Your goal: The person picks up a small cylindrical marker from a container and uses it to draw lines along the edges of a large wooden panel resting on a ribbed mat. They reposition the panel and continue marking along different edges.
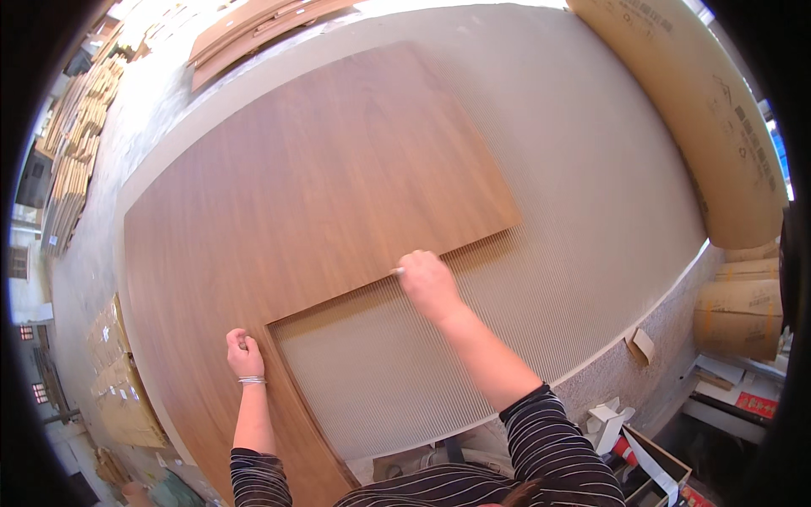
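A large brown wood-grain panel with a rectangular notch at its near right lies on a ribbed grey-beige sheet. My right hand is closed at the notch's long edge. A small pale tip, its kind unclear, sticks out from the left side of those fingers. Over the narrower near-left arm of the panel, my left hand is curled into a fist. Something small and dark seems to show between its fingers, too little to name. Thin bracelets circle the left wrist.
A big brown paper-wrapped roll lies along the right side, with more cardboard rolls below it. At lower right stands an open box of odds and ends. Flat boards are stacked at the far left; flattened cardboard lies left.
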A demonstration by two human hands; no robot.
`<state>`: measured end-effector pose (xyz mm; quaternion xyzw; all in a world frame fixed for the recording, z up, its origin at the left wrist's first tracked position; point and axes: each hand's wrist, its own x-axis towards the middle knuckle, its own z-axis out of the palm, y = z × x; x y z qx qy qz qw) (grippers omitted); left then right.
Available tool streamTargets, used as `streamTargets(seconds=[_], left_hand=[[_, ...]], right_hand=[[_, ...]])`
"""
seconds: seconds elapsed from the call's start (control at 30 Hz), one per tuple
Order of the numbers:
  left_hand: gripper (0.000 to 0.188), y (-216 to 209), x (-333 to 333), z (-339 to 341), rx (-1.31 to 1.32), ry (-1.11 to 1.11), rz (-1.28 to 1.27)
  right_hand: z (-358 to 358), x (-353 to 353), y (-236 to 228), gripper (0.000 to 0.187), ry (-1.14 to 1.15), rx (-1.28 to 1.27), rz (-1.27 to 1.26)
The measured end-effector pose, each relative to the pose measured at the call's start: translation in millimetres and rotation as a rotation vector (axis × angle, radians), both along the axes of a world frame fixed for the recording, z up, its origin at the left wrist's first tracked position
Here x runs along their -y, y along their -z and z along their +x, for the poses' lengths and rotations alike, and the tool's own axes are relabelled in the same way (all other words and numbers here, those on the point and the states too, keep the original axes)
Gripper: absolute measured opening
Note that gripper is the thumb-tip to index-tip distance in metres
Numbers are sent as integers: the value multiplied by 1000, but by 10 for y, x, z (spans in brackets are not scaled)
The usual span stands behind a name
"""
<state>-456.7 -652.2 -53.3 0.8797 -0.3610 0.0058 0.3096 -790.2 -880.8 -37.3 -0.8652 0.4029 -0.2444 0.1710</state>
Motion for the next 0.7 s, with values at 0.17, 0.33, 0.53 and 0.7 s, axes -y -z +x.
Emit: streamTargets(seconds=[0.17, 0.33, 0.53, 0.7], left_hand=[[13, 54, -24, 8, 33, -4, 5], [12, 38, -18, 35, 52, -29, 55], [10, -52, 90, -53, 13, -100, 180], [7, -112, 258, 57, -176, -218, 195]], right_hand=[[-956, -8, 58, 12, 233, 190, 253], [-1643, -211, 37, 10, 604, 361, 551], [-2083, -62, 158, 12, 696, 626, 714], [-2219, 384, 384, 20, 784, 659, 663]])
